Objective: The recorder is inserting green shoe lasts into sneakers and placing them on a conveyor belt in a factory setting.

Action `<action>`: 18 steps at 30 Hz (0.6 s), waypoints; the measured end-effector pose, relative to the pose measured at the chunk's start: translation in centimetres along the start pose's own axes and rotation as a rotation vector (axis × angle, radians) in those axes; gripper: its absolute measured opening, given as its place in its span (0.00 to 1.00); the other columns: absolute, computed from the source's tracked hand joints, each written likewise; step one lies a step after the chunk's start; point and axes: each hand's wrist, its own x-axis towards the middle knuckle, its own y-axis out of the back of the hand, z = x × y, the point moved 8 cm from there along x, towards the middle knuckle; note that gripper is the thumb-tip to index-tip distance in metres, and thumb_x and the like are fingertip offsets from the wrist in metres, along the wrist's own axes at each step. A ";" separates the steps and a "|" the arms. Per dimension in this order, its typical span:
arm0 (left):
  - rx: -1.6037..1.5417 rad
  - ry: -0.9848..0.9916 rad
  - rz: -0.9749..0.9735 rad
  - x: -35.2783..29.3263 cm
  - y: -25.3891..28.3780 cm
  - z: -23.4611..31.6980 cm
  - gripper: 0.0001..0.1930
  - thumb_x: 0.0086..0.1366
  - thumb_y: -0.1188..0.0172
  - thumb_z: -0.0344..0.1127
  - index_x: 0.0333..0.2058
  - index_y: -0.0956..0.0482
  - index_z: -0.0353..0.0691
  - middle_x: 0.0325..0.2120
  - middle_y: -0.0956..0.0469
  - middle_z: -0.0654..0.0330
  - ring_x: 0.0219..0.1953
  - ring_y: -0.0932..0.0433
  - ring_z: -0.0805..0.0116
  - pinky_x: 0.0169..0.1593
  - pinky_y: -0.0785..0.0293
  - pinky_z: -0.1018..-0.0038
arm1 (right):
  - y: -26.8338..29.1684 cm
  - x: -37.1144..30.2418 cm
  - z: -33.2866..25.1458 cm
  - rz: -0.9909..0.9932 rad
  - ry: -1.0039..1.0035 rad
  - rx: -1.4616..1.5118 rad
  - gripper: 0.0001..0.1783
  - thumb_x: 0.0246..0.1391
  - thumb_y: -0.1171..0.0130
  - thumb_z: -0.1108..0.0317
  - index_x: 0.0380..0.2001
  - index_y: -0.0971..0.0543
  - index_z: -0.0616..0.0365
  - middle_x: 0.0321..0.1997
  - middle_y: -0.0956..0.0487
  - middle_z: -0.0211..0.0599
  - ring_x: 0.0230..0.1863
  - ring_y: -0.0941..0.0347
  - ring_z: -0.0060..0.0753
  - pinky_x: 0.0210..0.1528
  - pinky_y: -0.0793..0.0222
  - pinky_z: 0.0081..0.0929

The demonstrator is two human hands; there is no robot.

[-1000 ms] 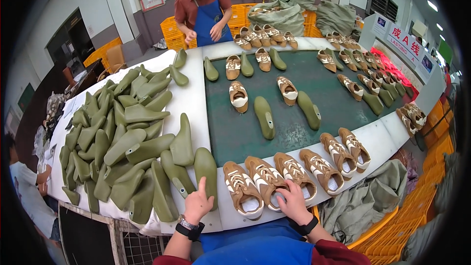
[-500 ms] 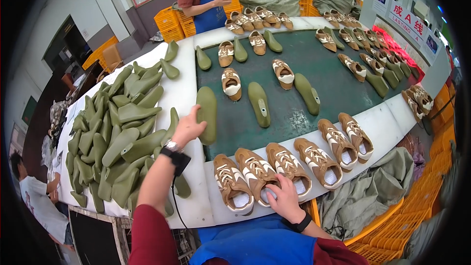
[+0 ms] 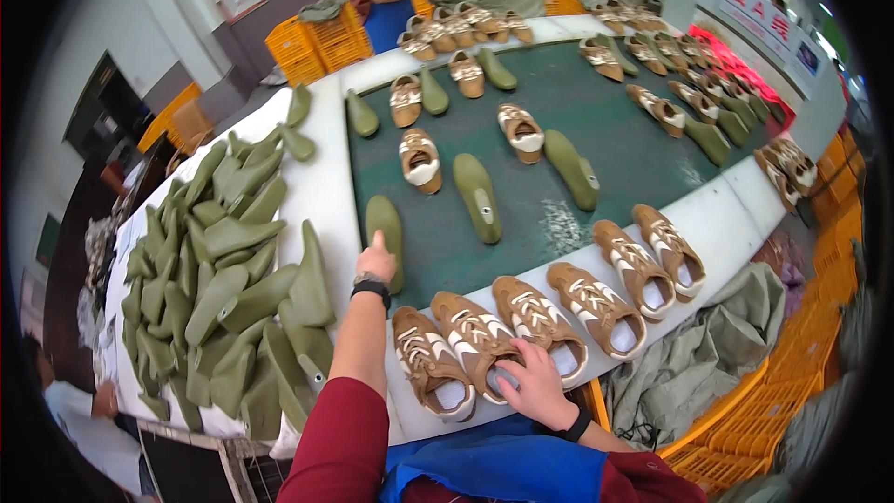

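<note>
My left hand reaches to the near left corner of the green belt. Its fingers are closed at the lower left side of an olive-green shoe last, one finger laid along it. My right hand grips the collar of a brown-and-white sneaker, second from the left in the front row; its fingertips are partly hidden in the opening. Beside that sneaker stand another brown sneaker on the left and a third sneaker on the right, their toes away from me.
A large heap of green lasts covers the white table at left. Sneakers and lasts stand in pairs on the green belt. A person in a blue apron works at the far side. Orange crates and a grey-green cloth lie at right.
My left hand has shifted toward the belt corner, its fingers drawn in; the last beside it looks lower and smaller. My right hand stays at the same sneaker. The whole view has shifted slightly.
</note>
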 end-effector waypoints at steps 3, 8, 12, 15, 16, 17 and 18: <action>-0.037 0.015 -0.075 -0.1 -0.7 -0.3 0.34 0.57 0.44 0.37 0.61 0.47 0.44 0.37 0.23 0.41 0.42 0.24 0.46 0.46 0.29 0.56 | 0.2 -0.6 0.9 0.057 -0.070 -0.032 0.14 0.44 0.40 0.61 0.36 0.21 0.52 0.52 0.31 0.44 0.54 0.36 0.47 0.52 0.39 0.41; -0.021 -0.008 -0.064 -0.7 -1.5 -3.4 0.38 0.55 0.43 0.38 0.62 0.51 0.41 0.41 0.25 0.39 0.42 0.24 0.45 0.46 0.28 0.58 | 1.1 -1.6 -1.3 -0.013 0.052 -0.058 0.18 0.45 0.39 0.53 0.39 0.22 0.50 0.54 0.33 0.41 0.59 0.41 0.46 0.58 0.47 0.49; 0.008 -0.111 -0.287 -1.8 -1.3 -3.6 0.43 0.51 0.40 0.41 0.63 0.52 0.40 0.37 0.23 0.40 0.39 0.23 0.47 0.44 0.27 0.60 | 0.2 -3.3 -2.2 -0.203 0.182 -0.163 0.20 0.41 0.36 0.54 0.38 0.22 0.49 0.51 0.31 0.37 0.59 0.42 0.45 0.60 0.50 0.50; 0.048 -0.229 -0.304 -7.7 5.7 1.9 0.37 0.53 0.41 0.40 0.61 0.44 0.38 0.28 0.21 0.44 0.24 0.21 0.52 0.31 0.25 0.62 | -1.3 -3.5 -1.5 -0.202 0.211 -0.220 0.16 0.40 0.36 0.60 0.36 0.22 0.49 0.42 0.27 0.34 0.56 0.39 0.42 0.60 0.50 0.48; 0.038 -0.383 -0.201 -10.0 7.8 3.3 0.36 0.54 0.41 0.40 0.60 0.43 0.38 0.28 0.21 0.46 0.25 0.21 0.53 0.31 0.26 0.63 | -1.6 -3.3 -1.9 -0.246 0.252 -0.198 0.14 0.41 0.37 0.61 0.34 0.22 0.50 0.39 0.26 0.32 0.53 0.37 0.40 0.60 0.49 0.48; 0.026 -0.538 -0.096 -12.8 9.7 4.4 0.34 0.55 0.41 0.40 0.59 0.41 0.37 0.27 0.22 0.47 0.26 0.21 0.54 0.31 0.26 0.63 | -2.0 -3.0 -2.2 -0.289 0.289 -0.177 0.12 0.41 0.38 0.62 0.33 0.22 0.50 0.35 0.25 0.30 0.51 0.35 0.38 0.59 0.48 0.47; -0.118 -0.591 -0.045 -15.8 11.3 4.7 0.33 0.55 0.41 0.40 0.58 0.40 0.37 0.27 0.22 0.48 0.27 0.22 0.55 0.31 0.26 0.63 | -2.1 -2.6 -2.4 -0.272 0.299 -0.095 0.11 0.42 0.39 0.62 0.31 0.23 0.52 0.30 0.24 0.32 0.41 0.30 0.37 0.57 0.46 0.44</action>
